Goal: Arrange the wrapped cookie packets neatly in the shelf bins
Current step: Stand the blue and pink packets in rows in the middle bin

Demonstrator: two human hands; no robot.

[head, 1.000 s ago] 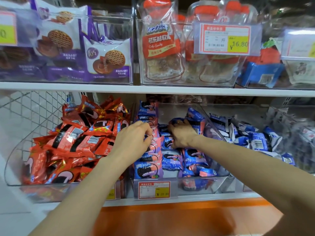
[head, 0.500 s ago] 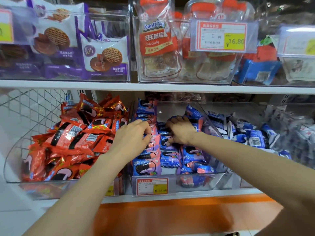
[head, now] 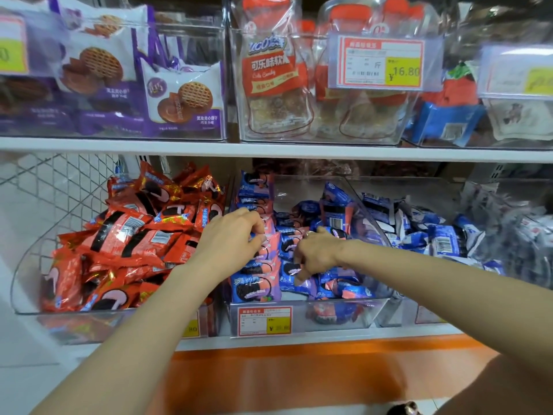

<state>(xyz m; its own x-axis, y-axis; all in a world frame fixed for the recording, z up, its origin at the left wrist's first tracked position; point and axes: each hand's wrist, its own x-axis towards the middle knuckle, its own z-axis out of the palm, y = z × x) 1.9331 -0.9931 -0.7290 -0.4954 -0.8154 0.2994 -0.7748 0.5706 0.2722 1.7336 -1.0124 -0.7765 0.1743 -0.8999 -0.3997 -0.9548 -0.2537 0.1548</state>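
Note:
The clear middle bin (head: 338, 307) on the lower shelf holds blue-and-pink cookie packets. A row of them (head: 254, 290) stands upright along the bin's left wall. Loose packets (head: 347, 290) lie jumbled to the right of that row. My left hand (head: 230, 239) reaches over the row, its fingers curled round the top of a packet in the row's middle. Just right of it, my right hand (head: 317, 254) points its curled fingers down and pinches a loose blue packet near the row.
A clear bin heaped with red packets (head: 134, 235) stands to the left, and another with blue-and-white packets (head: 443, 241) to the right. The white upper shelf (head: 269, 149) carries bins of larger snack bags. A price tag (head: 264, 320) hangs on the middle bin's front.
My right hand has moved from the back of the loose pile toward the front, closer to the upright row. My left hand has stayed on the row.

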